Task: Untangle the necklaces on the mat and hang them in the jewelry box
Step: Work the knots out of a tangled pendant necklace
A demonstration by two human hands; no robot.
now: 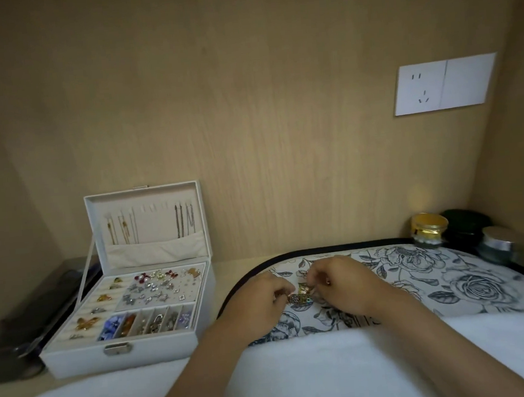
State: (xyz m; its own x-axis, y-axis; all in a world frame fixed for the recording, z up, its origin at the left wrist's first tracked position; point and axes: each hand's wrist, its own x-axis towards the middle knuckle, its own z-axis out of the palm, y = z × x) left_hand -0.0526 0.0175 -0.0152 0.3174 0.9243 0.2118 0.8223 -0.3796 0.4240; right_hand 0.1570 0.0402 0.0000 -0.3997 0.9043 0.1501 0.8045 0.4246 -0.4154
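1. Necklaces point(300, 297) lie in a small knotted clump of gold and dark beaded pieces on the floral mat point(448, 277), near its left end and between the two hands.
2. The left hand point(262, 298) comes in from the lower middle, fingers curled, and pinches the left side of the clump.
3. The right hand point(339, 278) sits just across from it, fingers bent down over the right side of the clump and pinching there; the strands are too fine and blurred to tell one from another.
4. The jewelry box point(125, 350) stands open to the left of the mat, well apart from the hands, with its clasp facing the person.
5. Its raised lid point(144, 195) carries several chains point(184, 220) hanging from hooks: gold ones on the left, darker ones on the right, above a fabric pocket.
6. The box's tray holds rings, earrings and small compartments of beads.
7. A white cloth point(299, 374) covers the near edge of the surface under both forearms.
8. A gold-lidded jar point(429, 227), a dark round object point(466, 226) and a silver-lidded jar point(496, 245) stand at the back right corner.
9. A white wall socket point(443, 84) is fixed on the wooden back panel.
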